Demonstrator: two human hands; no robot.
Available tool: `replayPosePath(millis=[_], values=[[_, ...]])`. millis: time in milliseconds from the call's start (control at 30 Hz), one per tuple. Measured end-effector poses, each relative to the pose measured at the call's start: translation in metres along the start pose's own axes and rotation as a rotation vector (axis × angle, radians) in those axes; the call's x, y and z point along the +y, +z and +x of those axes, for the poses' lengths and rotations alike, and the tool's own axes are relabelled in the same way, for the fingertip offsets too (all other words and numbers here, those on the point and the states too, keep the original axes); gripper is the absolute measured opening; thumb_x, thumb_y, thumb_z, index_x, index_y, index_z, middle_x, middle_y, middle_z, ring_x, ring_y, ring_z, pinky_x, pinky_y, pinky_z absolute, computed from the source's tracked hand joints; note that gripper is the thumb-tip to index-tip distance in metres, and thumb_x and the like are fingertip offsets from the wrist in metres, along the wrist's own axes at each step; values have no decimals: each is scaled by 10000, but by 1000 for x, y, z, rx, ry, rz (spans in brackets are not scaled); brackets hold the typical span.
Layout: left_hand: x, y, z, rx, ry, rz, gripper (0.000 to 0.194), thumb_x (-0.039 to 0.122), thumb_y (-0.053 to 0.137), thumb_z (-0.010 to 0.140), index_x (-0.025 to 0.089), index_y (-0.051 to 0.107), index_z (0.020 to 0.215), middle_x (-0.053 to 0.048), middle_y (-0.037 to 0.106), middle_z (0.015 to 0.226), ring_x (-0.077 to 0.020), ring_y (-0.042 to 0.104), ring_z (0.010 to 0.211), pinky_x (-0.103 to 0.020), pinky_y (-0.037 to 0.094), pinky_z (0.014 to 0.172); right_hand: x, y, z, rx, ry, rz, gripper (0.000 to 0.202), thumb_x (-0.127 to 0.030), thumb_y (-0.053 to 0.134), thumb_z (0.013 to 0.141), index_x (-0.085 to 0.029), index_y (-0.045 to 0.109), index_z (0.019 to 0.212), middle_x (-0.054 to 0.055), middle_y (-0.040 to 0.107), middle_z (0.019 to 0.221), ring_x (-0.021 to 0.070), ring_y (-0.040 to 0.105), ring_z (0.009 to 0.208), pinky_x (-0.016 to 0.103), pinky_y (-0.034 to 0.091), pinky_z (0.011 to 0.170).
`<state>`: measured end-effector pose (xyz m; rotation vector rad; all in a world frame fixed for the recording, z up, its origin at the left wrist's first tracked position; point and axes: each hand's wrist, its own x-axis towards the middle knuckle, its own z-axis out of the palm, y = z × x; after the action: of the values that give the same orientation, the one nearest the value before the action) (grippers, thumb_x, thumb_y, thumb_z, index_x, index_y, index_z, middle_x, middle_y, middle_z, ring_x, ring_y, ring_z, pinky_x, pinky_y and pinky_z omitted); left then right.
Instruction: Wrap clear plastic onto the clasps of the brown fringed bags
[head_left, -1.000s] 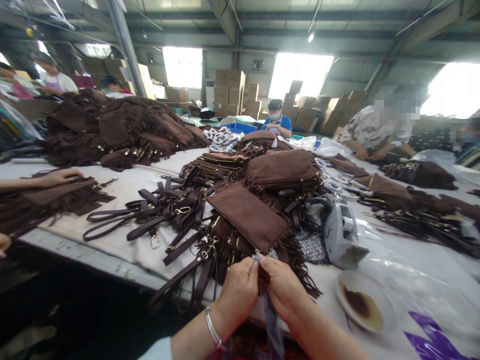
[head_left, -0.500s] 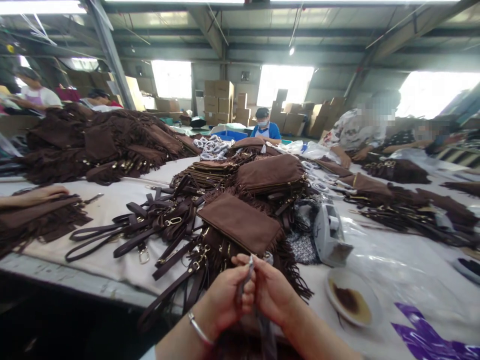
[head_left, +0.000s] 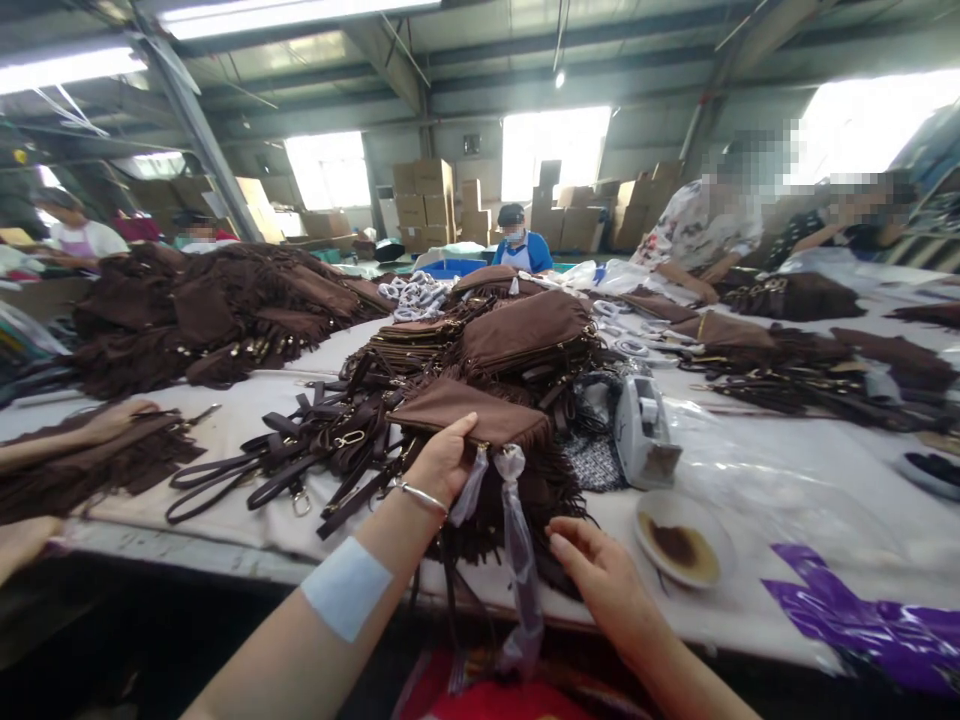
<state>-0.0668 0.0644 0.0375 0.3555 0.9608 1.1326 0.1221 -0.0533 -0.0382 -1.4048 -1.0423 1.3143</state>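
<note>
In the head view, the brown pouch (head_left: 499, 415) lay near the middle of the scene, at the near side of the desk (head_left: 232, 395), above a dark mass of fringe (head_left: 566, 490). The left hand (head_left: 442, 465) had its grip clamped on the pouch's near edge, thumb on top; the fingers beneath were hidden. A short clear plastic wrap (head_left: 471, 485) and a longer plastic strip (head_left: 519, 550) hung from that edge. The right hand (head_left: 600, 570) was to the right, fingers loosely curled and apart from the thumb, with nothing visible in its grip; whether it touched the fringe could not be told.

The pouch looked light, soft and floppy, not fragile, its matte face unlikely to slip. The firm zipped edge seemed the best hold; the fringe would probably tangle, and the plastic looked slick.

Looped straps (head_left: 337, 440) lay left of it, stacked pouches (head_left: 529, 325) on its far side, and a stained plate (head_left: 660, 502) to the right.
</note>
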Motion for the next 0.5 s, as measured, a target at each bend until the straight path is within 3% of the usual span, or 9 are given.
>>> replayPosePath(millis=[100, 200, 300, 400, 433, 500], values=[[17, 26, -6, -82, 83, 1, 169, 188, 533, 879, 74, 647, 929, -112, 731, 805, -185, 693, 684, -322, 583, 716, -15, 8, 12, -18, -126, 50, 568, -477, 757, 666, -175, 636, 1132, 146, 669, 1186, 294, 601, 1123, 427, 447, 980], [30, 49, -19, -147, 153, 20, 171, 186, 525, 883, 69, 648, 902, -116, 733, 790, -195, 699, 685, -337, 589, 712, -41, 21, 31, -127, -222, 140, 628, -441, 774, 662, -194, 583, 1207, 113, 646, 1235, 256, 589, 1147, 376, 456, 975], [42, 65, -32, -165, 220, 46, 159, 205, 550, 881, 78, 645, 871, -112, 730, 766, -193, 697, 659, -328, 590, 684, -62, 34, 37, -261, -201, 229, 475, -444, 767, 664, -173, 623, 1027, 56, 722, 875, 183, 678, 778, 273, 529, 686], [52, 72, -49, -145, 371, 108, 127, 205, 637, 834, 94, 650, 894, -102, 733, 784, -196, 700, 667, -314, 586, 666, -62, 35, 26, -352, -59, 286, 463, -579, 690, 697, -189, 591, 928, -56, 565, 530, 91, 466, 352, 205, 334, 355], [54, 72, -57, -147, 411, 145, 147, 206, 669, 811, 99, 654, 910, -103, 734, 798, -205, 703, 683, -317, 586, 660, -57, 31, 21, -390, -42, 296, 498, -614, 668, 704, -203, 587, 972, -62, 552, 522, 86, 438, 333, 205, 313, 344], [55, 70, -72, -190, 397, 212, 195, 231, 700, 789, 110, 664, 937, -108, 735, 820, -231, 709, 734, -326, 585, 662, -45, 18, 10, -466, -80, 212, 552, -619, 690, 693, -237, 599, 1081, -16, 612, 575, 158, 578, 483, 253, 418, 423]])
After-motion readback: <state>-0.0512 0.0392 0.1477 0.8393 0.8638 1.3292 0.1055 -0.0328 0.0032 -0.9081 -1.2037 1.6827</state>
